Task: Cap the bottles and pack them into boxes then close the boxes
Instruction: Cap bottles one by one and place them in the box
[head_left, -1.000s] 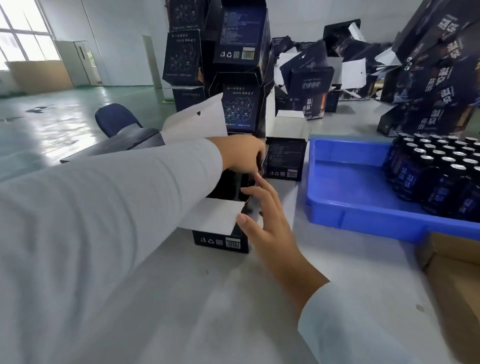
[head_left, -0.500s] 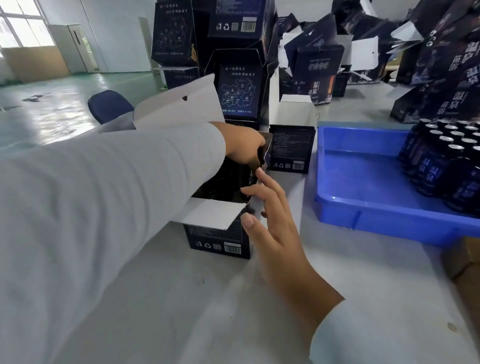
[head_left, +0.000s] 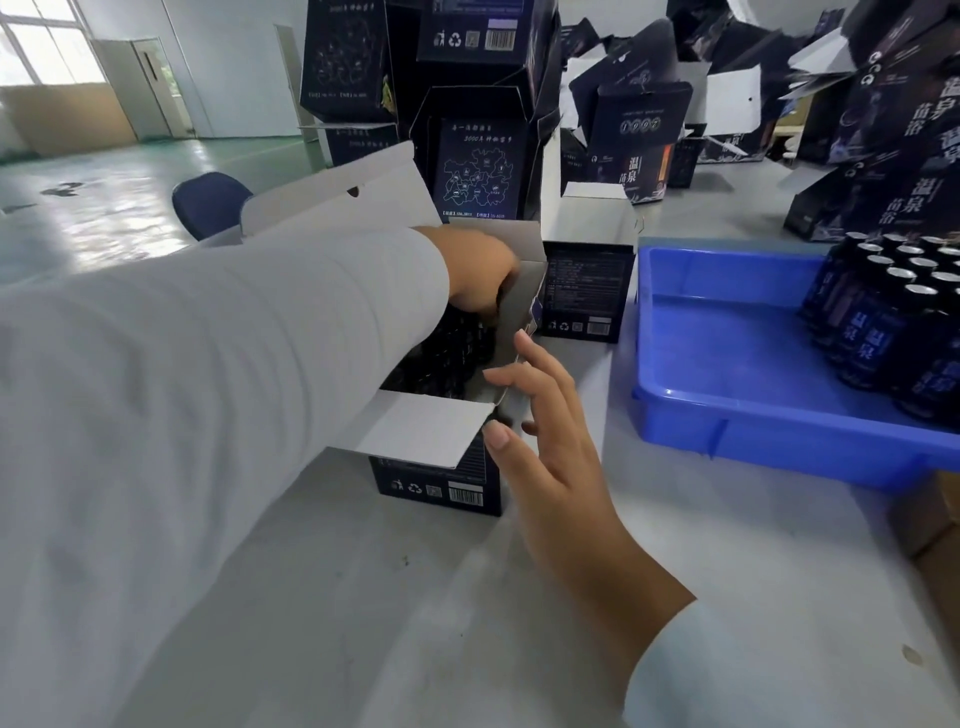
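One open box (head_left: 441, 478) is sitting at the centre of the frame on the grey table (head_left: 727, 545), its four white flaps standing or folding outward and dark bottles (head_left: 441, 358) showing inside, too blurred to count. The left hand (head_left: 480, 273) is reaching in from the left, its white sleeve filling the lower left of the frame, and its fingers are dipping down into the far end of the box; whether they are gripping anything in there cannot be told, since the right flap and the hand's own back are hiding them. The right hand (head_left: 545, 431) is coming up from the lower right with fingers straight and spread, fingertips touching the box's right flap and thumb resting by the near right corner, holding nothing. One blue tray (head_left: 727, 447) is lying at the right of the frame, and a cluster of capped bottles (head_left: 883, 322) is standing in its far right corner, about ten caps visible before the frame edge is cutting them off. Just behind the open box, one smaller dark carton (head_left: 587, 291) is standing with its white flap raised. Beyond it, in the upper centre, a stack of boxes (head_left: 467, 104) is rising out of the frame, at least four of them. More opened cartons (head_left: 649, 114) are lying jumbled across the upper right, too many and too overlapped to count. One blue chair back (head_left: 208, 202) is showing at the left, past the table's edge.
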